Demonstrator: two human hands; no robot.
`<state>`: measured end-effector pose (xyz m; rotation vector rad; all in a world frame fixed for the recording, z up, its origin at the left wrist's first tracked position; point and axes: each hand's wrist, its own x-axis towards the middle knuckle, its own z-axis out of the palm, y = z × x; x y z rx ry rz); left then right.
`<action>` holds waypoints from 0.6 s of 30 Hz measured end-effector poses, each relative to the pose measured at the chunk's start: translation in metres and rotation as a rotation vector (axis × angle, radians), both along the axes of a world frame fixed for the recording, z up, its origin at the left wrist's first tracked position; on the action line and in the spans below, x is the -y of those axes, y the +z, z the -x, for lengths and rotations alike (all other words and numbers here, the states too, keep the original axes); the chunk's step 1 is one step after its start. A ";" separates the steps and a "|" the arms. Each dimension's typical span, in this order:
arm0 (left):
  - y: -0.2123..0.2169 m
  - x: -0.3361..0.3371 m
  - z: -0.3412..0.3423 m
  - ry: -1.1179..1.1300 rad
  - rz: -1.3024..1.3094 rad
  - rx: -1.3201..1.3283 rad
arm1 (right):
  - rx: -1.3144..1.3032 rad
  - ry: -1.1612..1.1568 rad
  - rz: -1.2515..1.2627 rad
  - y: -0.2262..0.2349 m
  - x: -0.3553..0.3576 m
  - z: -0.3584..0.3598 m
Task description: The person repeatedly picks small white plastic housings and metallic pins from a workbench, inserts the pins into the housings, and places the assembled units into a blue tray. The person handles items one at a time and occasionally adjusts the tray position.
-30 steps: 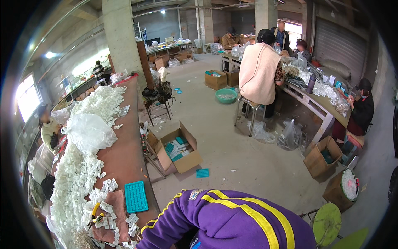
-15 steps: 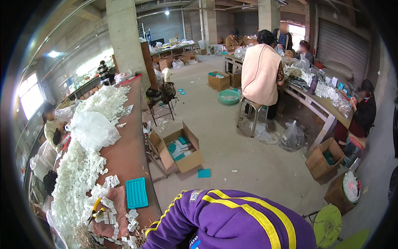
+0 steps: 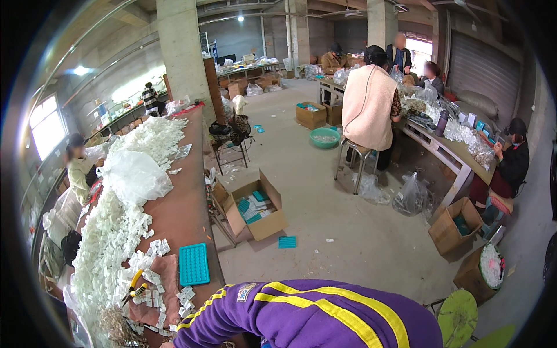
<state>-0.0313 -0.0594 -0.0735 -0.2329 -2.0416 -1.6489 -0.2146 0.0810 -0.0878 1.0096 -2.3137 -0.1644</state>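
My left arm, in a purple sleeve (image 3: 223,304) with yellow stripes, stretches over the near edge of the brown table (image 3: 185,200). At the cuff only a sliver of my left hand (image 3: 167,344) shows at the lower edge; its fingers are cut off. My right hand is out of view. Closest to the cuff are loose small white plastic pieces (image 3: 185,294) and a reddish-brown cloth (image 3: 168,268). Yellow-and-black handled pliers (image 3: 137,287) lie beside the cloth. Beyond it rests a teal compartment tray (image 3: 194,264). A tangled tan bundle (image 3: 113,322) sits at the table's near left.
A long heap of white pieces (image 3: 104,232) covers the table's left side, with a clear plastic bag (image 3: 134,177) on it. An open carton (image 3: 272,223) of trays stands on the floor beside another teal tray (image 3: 287,242). Several people work at other tables; one sits on a stool (image 3: 360,152).
My purple sleeve has moved left and lower along the table edge. The whole view has shifted slightly, so the surroundings appear a little to the right. The tray and pliers stay in place.
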 end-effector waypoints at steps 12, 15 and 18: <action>0.046 -0.010 -0.017 -0.003 0.015 -0.007 | -0.027 0.020 0.201 -0.001 0.020 0.002; 0.041 -0.005 -0.012 -0.007 0.019 -0.011 | -0.027 0.009 0.157 -0.012 0.022 0.010; 0.035 -0.005 -0.009 -0.012 0.023 -0.016 | -0.075 0.016 0.128 -0.024 0.023 0.019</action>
